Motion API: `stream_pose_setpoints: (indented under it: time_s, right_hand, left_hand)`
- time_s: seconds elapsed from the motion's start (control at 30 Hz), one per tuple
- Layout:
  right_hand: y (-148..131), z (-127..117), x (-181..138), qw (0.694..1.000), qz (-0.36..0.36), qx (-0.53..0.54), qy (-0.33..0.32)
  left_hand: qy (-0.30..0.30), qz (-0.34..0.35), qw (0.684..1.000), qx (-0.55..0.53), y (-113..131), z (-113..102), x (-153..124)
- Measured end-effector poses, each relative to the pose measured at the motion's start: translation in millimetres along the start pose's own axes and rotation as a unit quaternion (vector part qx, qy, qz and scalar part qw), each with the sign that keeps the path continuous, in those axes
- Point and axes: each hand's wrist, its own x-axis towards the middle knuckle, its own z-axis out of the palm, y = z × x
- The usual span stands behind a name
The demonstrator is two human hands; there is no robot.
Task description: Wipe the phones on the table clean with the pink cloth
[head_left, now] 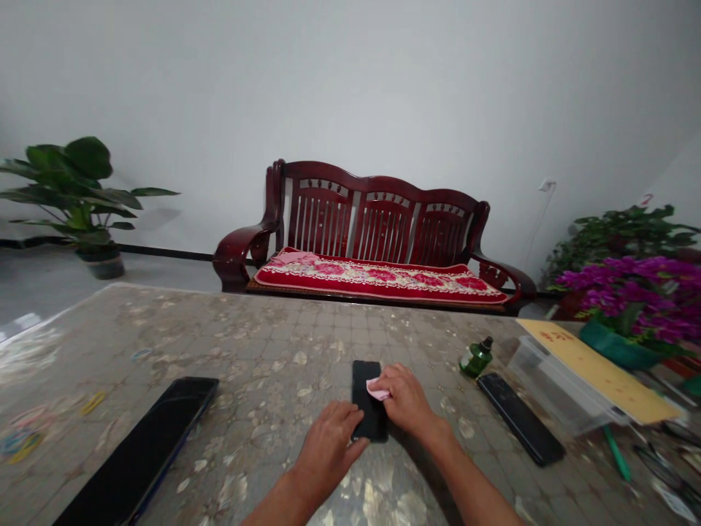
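A black smartphone lies flat, screen up, on the table's patterned cover. My left hand grips its lower left side, with the fingers on the left edge and the thumb near the bottom corner. Over the phone's upper right part, my right hand is closed on a small pink cloth, which touches the screen. Part of the cloth is hidden under the fingers. To the right of that hand stands a small green bottle with a black cap.
A large black tablet lies at left, near several coloured bands. At right are a long black case, a clear plastic box under a yellow board, a green-handled tool and purple flowers. Behind the table stands a wooden bench.
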Motion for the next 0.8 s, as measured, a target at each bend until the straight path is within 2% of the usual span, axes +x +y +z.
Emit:
stream_pose_setpoints:
  time_s: [0.17, 0.43, 0.63, 0.8]
  right_hand:
    - [7.4, 1.9, 10.7, 0.999, 0.041, -0.008, 0.025]
    - [2.1, -0.8, -9.3, 1.000, 0.017, -0.017, 0.004]
    - [4.4, -3.1, 8.2, 0.998, 0.062, -0.024, 0.019]
    - [-1.0, 1.1, -0.2, 0.999, 0.034, -0.005, 0.017]
  left_hand:
    - [-0.002, 0.005, 1.000, 0.010, -1.3, 1.0, 0.0]
    - [-0.010, 0.003, 1.000, 0.014, 1.1, -2.5, 1.2]
    - [0.008, 0.015, 1.000, 0.016, -3.7, 1.6, -0.3]
    - [0.012, 0.019, 1.000, 0.012, -4.0, 2.7, -0.6]
